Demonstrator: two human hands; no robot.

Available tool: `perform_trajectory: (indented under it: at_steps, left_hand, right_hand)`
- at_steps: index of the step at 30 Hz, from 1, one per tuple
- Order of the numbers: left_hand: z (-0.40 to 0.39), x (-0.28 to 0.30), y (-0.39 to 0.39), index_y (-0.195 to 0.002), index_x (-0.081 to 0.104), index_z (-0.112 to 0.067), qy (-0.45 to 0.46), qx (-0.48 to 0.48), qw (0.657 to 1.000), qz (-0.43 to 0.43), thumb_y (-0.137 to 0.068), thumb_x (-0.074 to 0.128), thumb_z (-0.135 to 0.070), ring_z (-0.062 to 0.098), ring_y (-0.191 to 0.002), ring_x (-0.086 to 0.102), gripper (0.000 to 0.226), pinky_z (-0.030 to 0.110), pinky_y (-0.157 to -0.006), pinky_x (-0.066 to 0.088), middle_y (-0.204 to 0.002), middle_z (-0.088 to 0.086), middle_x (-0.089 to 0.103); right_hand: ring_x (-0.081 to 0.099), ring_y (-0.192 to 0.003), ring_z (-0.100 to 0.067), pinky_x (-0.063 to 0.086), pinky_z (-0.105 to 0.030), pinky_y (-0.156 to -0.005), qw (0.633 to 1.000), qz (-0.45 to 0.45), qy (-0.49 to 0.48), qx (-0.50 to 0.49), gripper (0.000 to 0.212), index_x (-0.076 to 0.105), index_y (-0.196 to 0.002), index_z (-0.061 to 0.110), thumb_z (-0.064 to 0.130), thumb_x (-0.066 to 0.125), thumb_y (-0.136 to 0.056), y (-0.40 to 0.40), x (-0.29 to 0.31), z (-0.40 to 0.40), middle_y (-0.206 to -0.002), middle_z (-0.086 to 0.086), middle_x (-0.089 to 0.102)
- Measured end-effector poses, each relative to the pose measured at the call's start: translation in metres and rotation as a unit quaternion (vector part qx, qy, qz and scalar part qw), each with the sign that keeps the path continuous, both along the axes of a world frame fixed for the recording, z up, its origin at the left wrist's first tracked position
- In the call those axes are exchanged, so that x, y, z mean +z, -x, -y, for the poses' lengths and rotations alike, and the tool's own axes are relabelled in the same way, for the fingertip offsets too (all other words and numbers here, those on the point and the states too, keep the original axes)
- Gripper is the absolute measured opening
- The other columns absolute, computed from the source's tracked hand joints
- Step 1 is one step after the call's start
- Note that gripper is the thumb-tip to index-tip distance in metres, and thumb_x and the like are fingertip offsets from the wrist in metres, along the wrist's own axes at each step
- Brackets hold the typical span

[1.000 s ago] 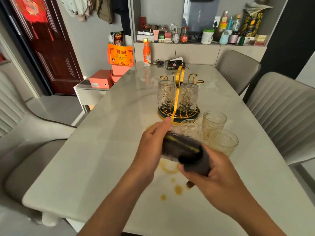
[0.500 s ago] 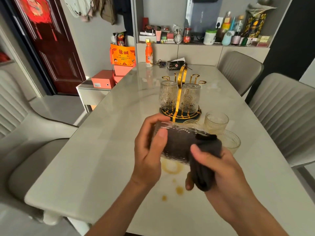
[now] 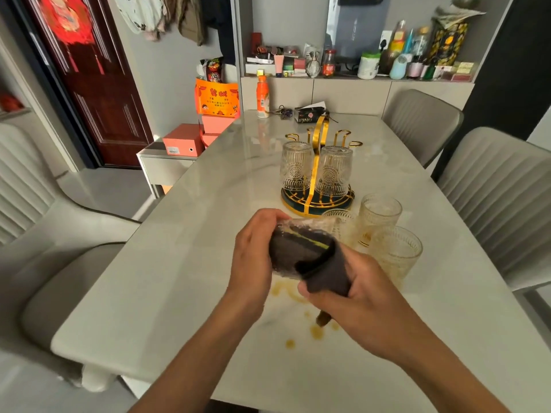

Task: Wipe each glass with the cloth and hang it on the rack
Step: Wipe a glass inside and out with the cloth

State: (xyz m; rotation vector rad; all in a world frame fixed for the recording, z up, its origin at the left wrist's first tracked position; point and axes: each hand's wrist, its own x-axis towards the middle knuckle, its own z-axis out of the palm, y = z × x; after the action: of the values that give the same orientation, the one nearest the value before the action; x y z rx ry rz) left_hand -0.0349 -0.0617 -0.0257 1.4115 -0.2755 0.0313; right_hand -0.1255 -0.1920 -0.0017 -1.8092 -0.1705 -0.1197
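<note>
Head view over a pale marble worktop [image 3: 185, 263]. The left hand [image 3: 253, 260] gripped a patterned glass [image 3: 295, 231] held on its side above the worktop, fingers curled round its closed end. The right hand [image 3: 360, 296] clutched a dark cloth [image 3: 325, 269], which was stuffed into the mouth of the glass and filled its inside; a yellow-green stripe on the cloth showed through the wall. Beyond the hands stood the rack [image 3: 317, 201], a round dark base with gold bars and hooks, bearing two upside-down glasses [image 3: 295, 165] side by side. Just right of the held glass, three more glasses [image 3: 393, 254] stood upright and close together near the rack's base. Amber drops and a ring-shaped stain [image 3: 290, 293] marked the worktop beneath the hands. At the far end of the worktop stood an orange bottle [image 3: 262, 96], with a dark box [image 3: 308, 114] near it. Grey padded chairs [image 3: 495, 198] lined the right side.
</note>
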Motion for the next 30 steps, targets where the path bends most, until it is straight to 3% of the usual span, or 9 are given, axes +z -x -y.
perform_trajectory:
  at_steps: [3, 6, 9, 11, 16, 21, 23, 27, 30]
  left_hand:
    - [-0.002, 0.014, -0.010, -0.082, 0.070, -0.021, -0.045, -0.122, 0.960, -0.249, -0.098, 0.052, -0.040, 0.020, -0.080, 0.066, 0.031, 0.033, -0.074, 0.051, -0.079, 0.001, 0.074]
    - [0.002, 0.001, -0.007, -0.087, 0.068, -0.027, 0.034, -0.045, 0.997, -0.054, -0.096, 0.052, -0.040, 0.021, -0.088, 0.064, 0.022, 0.032, -0.073, 0.050, -0.090, 0.005, 0.071]
    - [-0.002, -0.011, 0.002, -0.097, 0.063, -0.020, 0.034, 0.014, 0.973, 0.230, -0.096, 0.050, -0.025, 0.024, -0.091, 0.064, 0.014, 0.036, -0.077, 0.052, -0.096, 0.006, 0.067]
    - [-0.002, 0.000, -0.002, -0.091, 0.064, -0.016, -0.003, 0.012, 0.975, 0.221, -0.096, 0.051, -0.017, 0.018, -0.084, 0.062, 0.015, 0.031, -0.072, 0.051, -0.088, 0.002, 0.067]
    - [0.000, 0.039, -0.020, -0.066, 0.073, -0.026, -0.089, -0.108, 0.978, -0.157, -0.088, 0.061, -0.037, 0.018, -0.075, 0.064, 0.028, 0.032, -0.073, 0.046, -0.071, -0.003, 0.070]
    - [-0.002, 0.002, 0.003, -0.108, 0.058, -0.019, 0.062, -0.088, 0.979, 0.175, -0.096, 0.053, -0.020, 0.008, -0.088, 0.064, 0.013, 0.020, -0.072, 0.052, -0.097, -0.010, 0.067]
    - [-0.002, -0.005, 0.007, -0.104, 0.059, -0.021, 0.044, -0.066, 0.974, 0.210, -0.097, 0.052, -0.021, 0.004, -0.086, 0.062, 0.010, 0.021, -0.072, 0.050, -0.094, -0.017, 0.066]
    - [0.000, 0.018, -0.007, -0.077, 0.070, -0.024, -0.065, -0.085, 0.984, -0.140, -0.096, 0.055, -0.036, 0.016, -0.080, 0.065, 0.027, 0.032, -0.075, 0.050, -0.078, -0.006, 0.072]
    - [-0.001, 0.016, -0.005, -0.090, 0.069, -0.025, -0.050, -0.137, 0.981, -0.125, -0.096, 0.056, -0.044, 0.010, -0.081, 0.066, 0.023, 0.030, -0.073, 0.050, -0.086, -0.006, 0.073]
  right_hand:
    - [0.049, -0.058, -0.007, 0.034, -0.020, -0.052, 0.946, 0.111, 0.305, -0.018, 0.022, 0.057, -0.094, 0.030, 0.015, 0.069, -0.084, -0.005, 0.001, 0.011, -0.068, 0.021, 0.057]
    - [0.054, -0.059, -0.006, 0.049, -0.023, -0.050, 0.996, 0.062, 0.042, -0.040, 0.025, 0.068, -0.102, 0.029, 0.018, 0.072, -0.080, -0.004, 0.000, 0.003, -0.079, 0.013, 0.069]
    - [0.060, -0.063, -0.011, 0.051, -0.030, -0.044, 0.955, -0.049, -0.292, -0.031, 0.023, 0.075, -0.098, 0.015, 0.016, 0.071, -0.075, -0.005, -0.001, -0.009, -0.087, -0.004, 0.073]
    - [0.058, -0.060, -0.010, 0.051, -0.031, -0.045, 0.968, -0.046, -0.247, -0.007, 0.023, 0.074, -0.098, 0.017, 0.013, 0.071, -0.075, -0.004, 0.002, -0.006, -0.082, -0.001, 0.070]
    - [0.055, -0.066, -0.016, 0.054, -0.048, -0.058, 0.993, 0.062, 0.102, 0.006, 0.035, 0.064, -0.109, 0.036, 0.016, 0.070, -0.081, -0.008, 0.001, 0.010, -0.080, 0.004, 0.066]
    - [0.054, -0.060, -0.016, 0.050, -0.029, -0.043, 0.960, -0.037, -0.276, -0.018, 0.021, 0.077, -0.095, 0.021, 0.011, 0.076, -0.077, -0.005, 0.001, 0.001, -0.083, -0.009, 0.067]
    - [0.055, -0.057, -0.013, 0.049, -0.028, -0.043, 0.966, -0.048, -0.254, 0.000, 0.020, 0.076, -0.095, 0.020, 0.009, 0.074, -0.079, -0.001, 0.001, 0.000, -0.082, -0.006, 0.068]
    - [0.056, -0.065, -0.023, 0.053, -0.043, -0.053, 0.995, 0.036, 0.093, 0.006, 0.032, 0.063, -0.110, 0.032, 0.013, 0.069, -0.085, -0.002, 0.003, 0.010, -0.079, 0.003, 0.066]
    - [0.057, -0.070, -0.021, 0.056, -0.043, -0.056, 0.998, 0.033, 0.037, -0.024, 0.031, 0.067, -0.110, 0.033, 0.020, 0.070, -0.082, -0.001, 0.003, 0.008, -0.090, -0.007, 0.069]
